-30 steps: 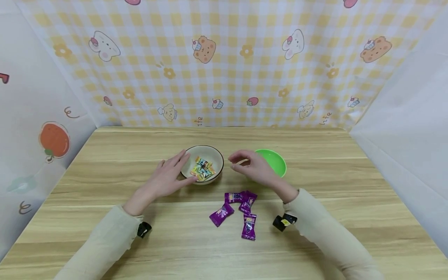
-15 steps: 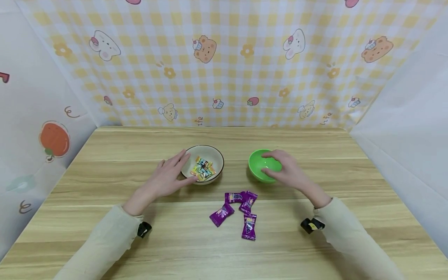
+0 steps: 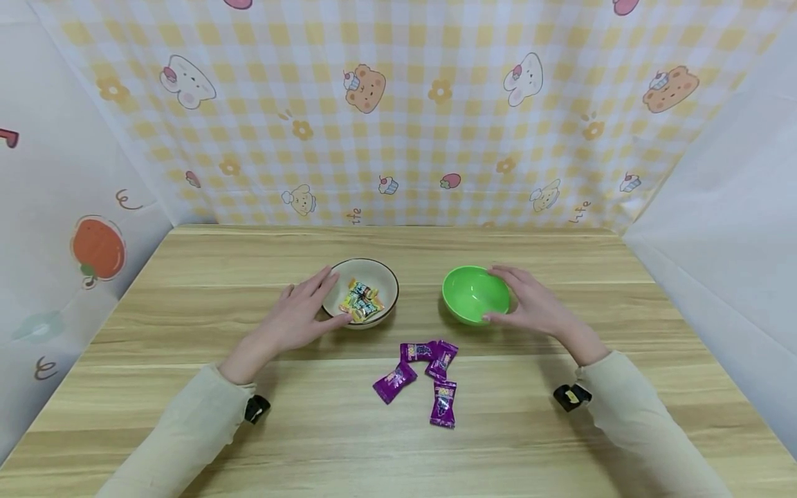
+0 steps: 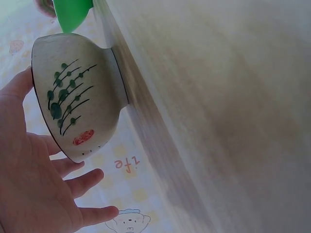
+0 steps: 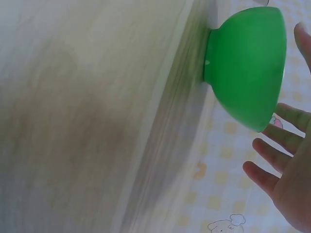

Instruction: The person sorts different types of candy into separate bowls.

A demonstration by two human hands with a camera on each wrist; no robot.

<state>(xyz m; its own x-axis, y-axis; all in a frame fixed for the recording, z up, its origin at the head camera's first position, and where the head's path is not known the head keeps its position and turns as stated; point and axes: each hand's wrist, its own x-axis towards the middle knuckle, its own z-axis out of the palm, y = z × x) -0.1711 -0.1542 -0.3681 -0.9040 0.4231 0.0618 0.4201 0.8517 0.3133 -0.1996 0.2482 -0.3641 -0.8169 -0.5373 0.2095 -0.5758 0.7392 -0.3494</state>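
A cream bowl [image 3: 390, 280] with a dark rim and a painted plant on its outside [image 4: 77, 87] stands at the back of the table, several yellow candies [image 3: 361, 301] inside. My left hand [image 3: 303, 315] rests at its left rim, thumb at the front edge and fingers spread toward the back. To the right is a bright green bowl [image 3: 473, 294] holding nothing. Around its right rim my right hand [image 3: 532, 302] is spread, thumb in front and fingers behind. In the right wrist view the fingers [image 5: 274, 155] are loosely extended beside the green bowl.
Several purple wrapped candies [image 3: 443, 404] lie on the wooden table [image 3: 311, 429] in front of and between the two bowls. A yellow checked curtain [image 3: 411, 138] hangs behind the table's back edge, with white cloth [image 3: 716, 207] along the sides.
My right hand has moved right, from between the bowls, across the green bowl to its right rim, uncovering the bowl's inside. The left hand, bowls and candies have stayed in place.
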